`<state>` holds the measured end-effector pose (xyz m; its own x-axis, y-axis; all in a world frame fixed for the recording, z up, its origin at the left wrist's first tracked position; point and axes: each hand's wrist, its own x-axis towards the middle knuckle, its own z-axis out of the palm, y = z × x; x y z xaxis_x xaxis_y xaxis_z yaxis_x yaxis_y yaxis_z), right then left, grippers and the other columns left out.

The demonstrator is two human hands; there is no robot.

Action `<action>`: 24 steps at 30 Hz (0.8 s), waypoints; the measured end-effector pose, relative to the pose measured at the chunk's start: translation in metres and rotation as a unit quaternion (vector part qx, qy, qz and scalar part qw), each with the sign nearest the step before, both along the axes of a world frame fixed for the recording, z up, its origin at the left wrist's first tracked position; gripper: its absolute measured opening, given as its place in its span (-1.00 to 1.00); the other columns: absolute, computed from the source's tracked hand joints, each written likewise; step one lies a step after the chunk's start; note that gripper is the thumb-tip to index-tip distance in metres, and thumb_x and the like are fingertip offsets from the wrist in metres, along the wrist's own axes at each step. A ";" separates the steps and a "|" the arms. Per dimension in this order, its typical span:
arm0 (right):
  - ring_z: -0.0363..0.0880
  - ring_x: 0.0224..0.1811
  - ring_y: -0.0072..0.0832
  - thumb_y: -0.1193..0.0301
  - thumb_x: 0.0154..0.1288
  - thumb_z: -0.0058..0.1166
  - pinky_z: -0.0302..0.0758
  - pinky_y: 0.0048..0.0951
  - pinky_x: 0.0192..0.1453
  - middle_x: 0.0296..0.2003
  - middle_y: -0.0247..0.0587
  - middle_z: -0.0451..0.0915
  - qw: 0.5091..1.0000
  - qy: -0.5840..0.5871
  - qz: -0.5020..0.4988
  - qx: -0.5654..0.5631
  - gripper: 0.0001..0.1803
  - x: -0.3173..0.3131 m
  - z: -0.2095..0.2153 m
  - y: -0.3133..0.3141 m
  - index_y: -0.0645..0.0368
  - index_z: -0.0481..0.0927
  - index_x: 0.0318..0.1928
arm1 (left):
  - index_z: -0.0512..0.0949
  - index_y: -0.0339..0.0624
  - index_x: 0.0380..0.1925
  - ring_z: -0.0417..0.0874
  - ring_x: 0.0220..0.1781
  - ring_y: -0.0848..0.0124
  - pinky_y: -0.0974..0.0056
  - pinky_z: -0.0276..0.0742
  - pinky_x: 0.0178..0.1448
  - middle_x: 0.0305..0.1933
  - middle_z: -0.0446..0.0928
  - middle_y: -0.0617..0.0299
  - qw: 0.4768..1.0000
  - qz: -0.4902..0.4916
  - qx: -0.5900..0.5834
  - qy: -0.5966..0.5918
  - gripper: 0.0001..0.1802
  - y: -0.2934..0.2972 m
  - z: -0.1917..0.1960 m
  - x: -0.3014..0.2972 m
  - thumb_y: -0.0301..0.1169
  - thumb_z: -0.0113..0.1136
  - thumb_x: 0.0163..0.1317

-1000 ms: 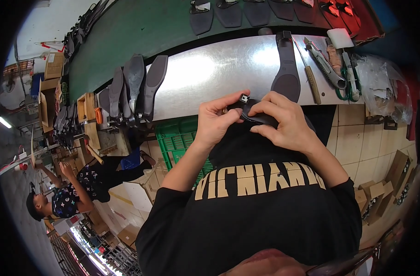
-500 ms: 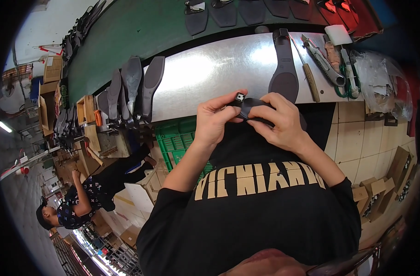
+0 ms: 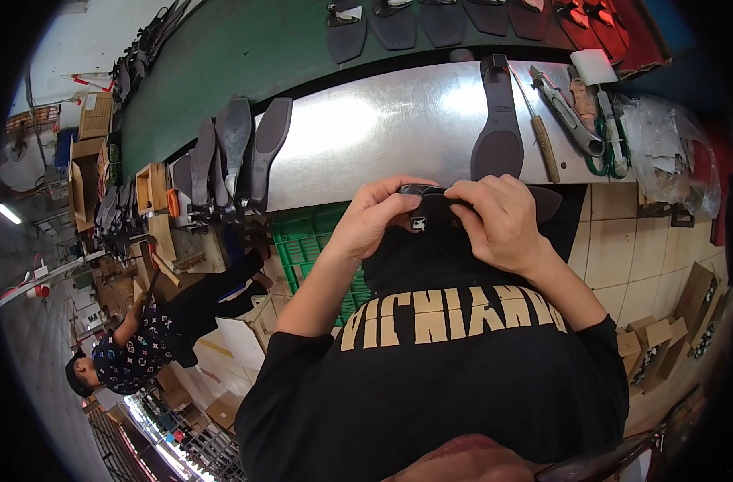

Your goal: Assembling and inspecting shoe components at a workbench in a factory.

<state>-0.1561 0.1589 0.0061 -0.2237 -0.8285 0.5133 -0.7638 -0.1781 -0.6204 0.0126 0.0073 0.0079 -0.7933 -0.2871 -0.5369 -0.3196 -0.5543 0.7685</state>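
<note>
Both of my hands pinch a dark heeled shoe sole [image 3: 548,204] just off the near edge of the metal bench. My left hand [image 3: 380,215] is closed around its heel end, where a small block heel [image 3: 418,222] shows a pale square tip. My right hand [image 3: 499,218] has fingers and thumb closed on the middle of it; the toe end sticks out to the right behind that hand. My fingers cover much of the piece. A second heeled sole [image 3: 496,128] lies on the bench just beyond my right hand.
The metal bench [image 3: 382,132] carries a wooden-handled awl [image 3: 545,149], a utility knife [image 3: 571,120] and scissors [image 3: 613,132] at right. Several soles [image 3: 268,149] stand at left. More soles [image 3: 346,36] line the green table [image 3: 246,48]. A green crate [image 3: 298,249] sits below; a person [image 3: 134,353] works at left.
The held sole has been turned: its heel tip now points down toward me and its toe end shows at the right. My right hand has shifted slightly; the person at left has moved an arm.
</note>
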 end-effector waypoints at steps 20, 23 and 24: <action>0.53 -0.55 -0.37 0.45 0.07 0.35 0.31 -0.38 -0.41 -0.56 -0.31 0.57 0.994 -0.096 -0.045 0.027 -0.83 0.006 -0.004 -0.005 0.11 0.63 -0.32 | 0.67 -0.34 -0.23 0.60 -0.40 0.62 0.52 0.53 -0.28 -0.37 0.66 0.29 0.983 0.149 -0.104 0.031 -0.85 0.027 -0.017 -0.005 -0.49 0.34 0.24; 0.53 -0.54 -0.36 0.44 0.09 0.33 0.32 -0.39 -0.40 -0.56 -0.30 0.57 0.992 -0.113 -0.033 0.037 -0.88 0.005 -0.002 -0.006 0.10 0.63 -0.35 | 0.66 -0.32 -0.29 0.58 -0.40 0.64 0.53 0.50 -0.28 -0.38 0.65 0.30 0.983 0.133 -0.123 0.029 -0.89 0.026 -0.015 -0.005 -0.51 0.35 0.23; 0.54 -0.53 -0.36 0.43 0.10 0.32 0.33 -0.39 -0.39 -0.56 -0.30 0.58 0.990 -0.130 -0.021 0.053 -0.89 0.004 -0.001 -0.006 0.10 0.64 -0.37 | 0.65 -0.32 -0.32 0.57 -0.39 0.65 0.53 0.48 -0.28 -0.39 0.65 0.30 0.983 0.123 -0.135 0.023 -0.91 0.026 -0.014 -0.006 -0.52 0.35 0.22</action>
<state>-0.1522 0.1526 0.0050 -0.3725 -0.8614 0.3453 -0.5819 -0.0731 -0.8100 0.0071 0.0334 -0.0060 -0.7031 -0.6011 -0.3800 -0.1632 -0.3836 0.9089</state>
